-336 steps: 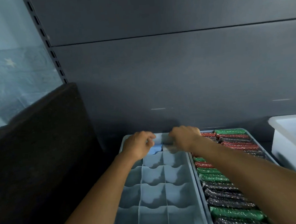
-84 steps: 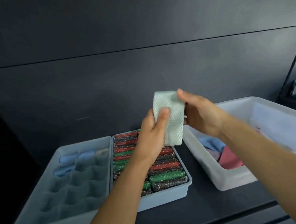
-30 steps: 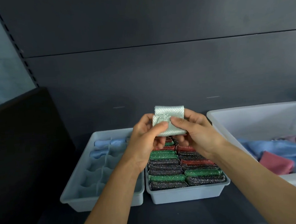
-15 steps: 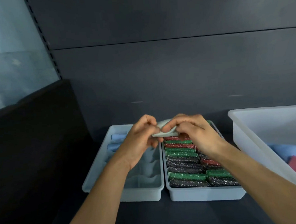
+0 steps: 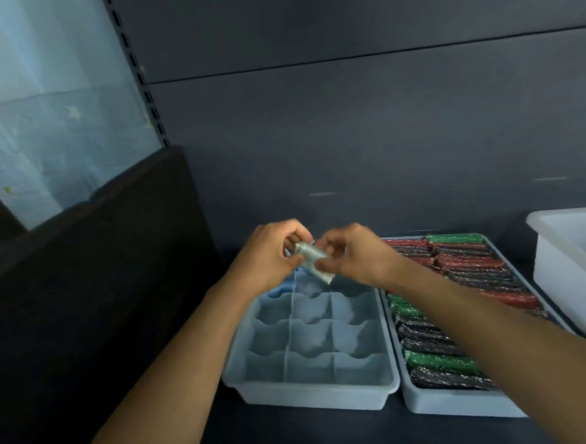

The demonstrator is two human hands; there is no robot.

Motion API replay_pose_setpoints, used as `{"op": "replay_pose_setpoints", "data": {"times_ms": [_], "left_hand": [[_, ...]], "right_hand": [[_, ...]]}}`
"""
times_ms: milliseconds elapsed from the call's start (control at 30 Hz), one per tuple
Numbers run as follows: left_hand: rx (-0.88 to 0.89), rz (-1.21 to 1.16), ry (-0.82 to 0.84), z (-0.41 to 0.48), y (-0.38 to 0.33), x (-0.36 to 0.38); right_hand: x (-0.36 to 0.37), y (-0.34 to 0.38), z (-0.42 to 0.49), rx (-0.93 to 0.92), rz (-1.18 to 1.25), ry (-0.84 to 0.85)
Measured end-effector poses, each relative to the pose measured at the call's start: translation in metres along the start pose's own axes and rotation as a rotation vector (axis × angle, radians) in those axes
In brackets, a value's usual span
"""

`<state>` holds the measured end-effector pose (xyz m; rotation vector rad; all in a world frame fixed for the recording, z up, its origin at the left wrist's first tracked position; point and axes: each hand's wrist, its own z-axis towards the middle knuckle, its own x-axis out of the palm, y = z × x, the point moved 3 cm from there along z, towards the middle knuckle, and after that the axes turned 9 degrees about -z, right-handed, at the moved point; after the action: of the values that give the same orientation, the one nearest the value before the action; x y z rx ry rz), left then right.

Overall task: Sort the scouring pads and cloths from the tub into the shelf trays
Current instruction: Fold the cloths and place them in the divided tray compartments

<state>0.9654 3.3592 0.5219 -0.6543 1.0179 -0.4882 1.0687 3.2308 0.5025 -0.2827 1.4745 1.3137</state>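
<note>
A rolled pale green mesh cloth (image 5: 313, 261) is pinched between my left hand (image 5: 271, 255) and my right hand (image 5: 350, 254), just above the far end of the divided grey tray (image 5: 315, 383). A blue cloth (image 5: 283, 289) shows in a far left cell of that tray; the other far cells are hidden by my hands. Right of it a second grey tray (image 5: 443, 410) is packed with red, green and black glittery scouring pads (image 5: 437, 360). The white tub (image 5: 569, 270) stands at the right edge, its contents out of view.
A dark panel (image 5: 93, 285) rises close on the left of the divided tray. The dark back wall (image 5: 348, 132) stands just behind the trays. The dark shelf surface (image 5: 298, 437) runs in front of them.
Both hands have carried the cloth left and down, from over the pad tray to over the far end of the divided tray. The cloth is rolled tighter. My view has shifted left.
</note>
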Motion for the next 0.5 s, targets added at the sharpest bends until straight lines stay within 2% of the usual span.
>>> {"op": "replay_pose_setpoints", "data": {"times_ms": [100, 200, 367, 500], "left_hand": [[-0.040, 0.011, 0.010, 0.006, 0.025, 0.012], [-0.091, 0.014, 0.022, 0.009, 0.050, 0.027], [-0.166, 0.220, 0.100, 0.006, 0.073, 0.040], [-0.204, 0.246, 0.205, 0.007, 0.081, 0.045]], "right_hand": [[0.021, -0.011, 0.011, 0.072, -0.253, -0.006], [0.037, -0.021, 0.016, 0.125, -0.350, -0.017], [0.055, -0.028, 0.022, 0.139, -0.521, 0.141], [0.061, -0.026, 0.030, 0.136, -0.659, 0.216]]}}
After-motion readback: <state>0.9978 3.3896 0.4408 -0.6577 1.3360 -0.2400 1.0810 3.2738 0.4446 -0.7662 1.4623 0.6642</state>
